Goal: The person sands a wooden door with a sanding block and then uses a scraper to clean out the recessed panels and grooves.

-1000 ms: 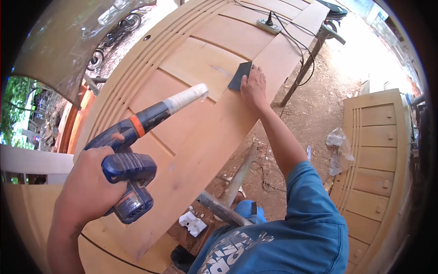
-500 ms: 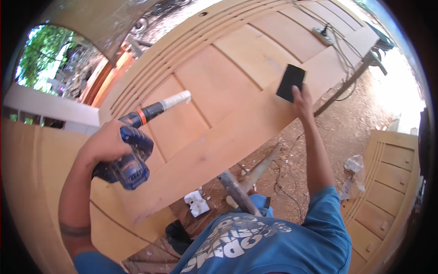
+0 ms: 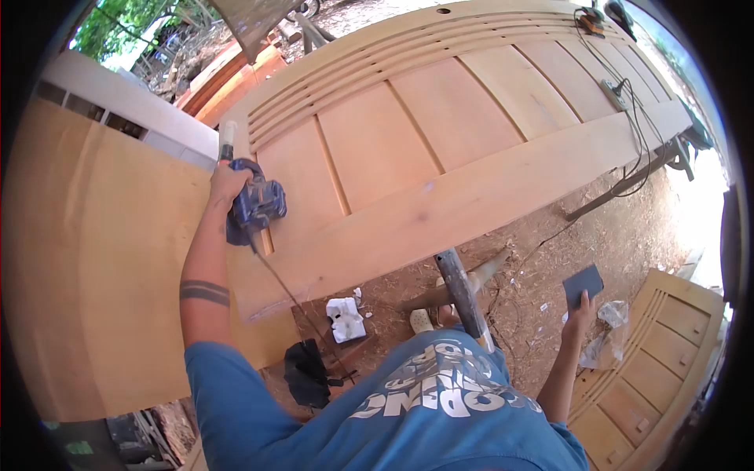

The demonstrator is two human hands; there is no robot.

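Observation:
My left hand (image 3: 228,182) is wrapped around the handle of a blue electric blower (image 3: 259,200), held over the near left end of a large wooden door panel (image 3: 369,235). The blower's pale nozzle (image 3: 228,135) points away from me, and its cord hangs down behind. Off the panel's near edge, above the ground, my right hand (image 3: 580,315) is closed on a dark flat rectangle that looks like sandpaper (image 3: 583,284), thumb on its face. Slats, grooves and several flat panels make up the door's surface.
A power strip (image 3: 614,94) with loose cables and an orange sander (image 3: 591,22) lie on the door's far end. A smaller panelled door (image 3: 660,369) leans at right. White foam (image 3: 345,320) and a black bag (image 3: 306,375) lie below. A plain board (image 3: 118,259) stands left.
My left hand has turned the blower so its nozzle points farther away instead of across the door. My right hand has moved off the door, down and to the right, with the sandpaper.

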